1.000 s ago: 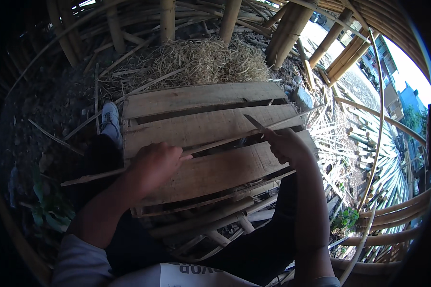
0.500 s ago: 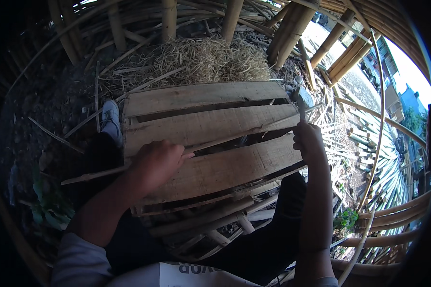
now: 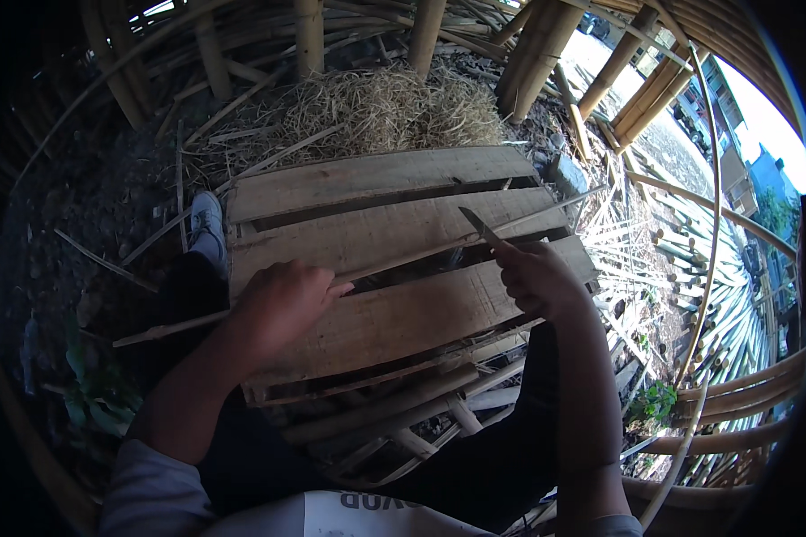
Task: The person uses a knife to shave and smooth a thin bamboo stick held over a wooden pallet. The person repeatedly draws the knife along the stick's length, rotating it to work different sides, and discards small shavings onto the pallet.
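Note:
A long thin bamboo strip [image 3: 394, 261] lies slantwise across a low wooden slatted table [image 3: 376, 333], its ends reaching past both sides. My left hand [image 3: 288, 300] is closed round the strip left of the middle, thumb pointing right along it. In my right hand [image 3: 539, 279] is a knife [image 3: 482, 227], gripped by its handle, which the fingers hide. Its blade points up and to the left, crossing the strip near the table's middle. Whether the edge touches the strip I cannot tell.
Dry shavings [image 3: 394, 112] are heaped beyond the table, before upright bamboo posts [image 3: 309, 40]. Many cut bamboo poles [image 3: 734, 295] lie stacked on the right. My shoe [image 3: 208, 217] rests at the table's left edge. A leafy plant [image 3: 94, 394] grows at lower left.
My right hand has moved left with the knife, from the table's right edge toward its middle. The blade now tilts left. My left hand stays closed on the strip, nearly in place.

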### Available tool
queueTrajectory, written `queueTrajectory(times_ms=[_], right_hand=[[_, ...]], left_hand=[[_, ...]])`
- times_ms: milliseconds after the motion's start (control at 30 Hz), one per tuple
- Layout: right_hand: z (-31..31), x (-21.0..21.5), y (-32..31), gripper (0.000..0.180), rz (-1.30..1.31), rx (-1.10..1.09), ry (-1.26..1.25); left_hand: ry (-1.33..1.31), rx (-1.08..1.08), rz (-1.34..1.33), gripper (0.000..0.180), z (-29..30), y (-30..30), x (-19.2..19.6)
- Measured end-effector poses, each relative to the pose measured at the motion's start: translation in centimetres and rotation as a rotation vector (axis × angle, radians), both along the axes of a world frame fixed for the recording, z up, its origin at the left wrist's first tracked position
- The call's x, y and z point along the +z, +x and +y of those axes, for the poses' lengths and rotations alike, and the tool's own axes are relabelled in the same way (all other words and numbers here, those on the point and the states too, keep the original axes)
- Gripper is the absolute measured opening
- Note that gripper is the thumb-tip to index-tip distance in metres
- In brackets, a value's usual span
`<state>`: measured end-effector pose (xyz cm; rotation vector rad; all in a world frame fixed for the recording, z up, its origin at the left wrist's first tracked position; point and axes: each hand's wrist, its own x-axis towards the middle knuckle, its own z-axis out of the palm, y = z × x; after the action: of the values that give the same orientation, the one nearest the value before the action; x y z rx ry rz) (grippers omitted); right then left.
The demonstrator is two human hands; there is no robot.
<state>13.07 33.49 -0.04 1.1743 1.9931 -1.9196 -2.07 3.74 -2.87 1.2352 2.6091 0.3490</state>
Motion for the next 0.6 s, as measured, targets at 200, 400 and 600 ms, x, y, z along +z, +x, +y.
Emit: queueTrajectory(times_ms=[200,400,600], right_hand=[[-0.3,-0.8,0.7,0.032,0.125,-0.240,0.189],[-4.0,3.3,0.0,0.034,0.112,-0.048,-0.024],[-3.7,-1.3,-0.5,0.038,-0.029,-0.036,0.136]], left_hand=[[0.004,-0.041,0.046,0.045,0.8,0.2,-0.4],[-0.027,-0.025,0.006,0.044,0.4,0.0,-0.3],[-0.051,-0.041,0.042,0.045,0.0,0.0,0.0]])
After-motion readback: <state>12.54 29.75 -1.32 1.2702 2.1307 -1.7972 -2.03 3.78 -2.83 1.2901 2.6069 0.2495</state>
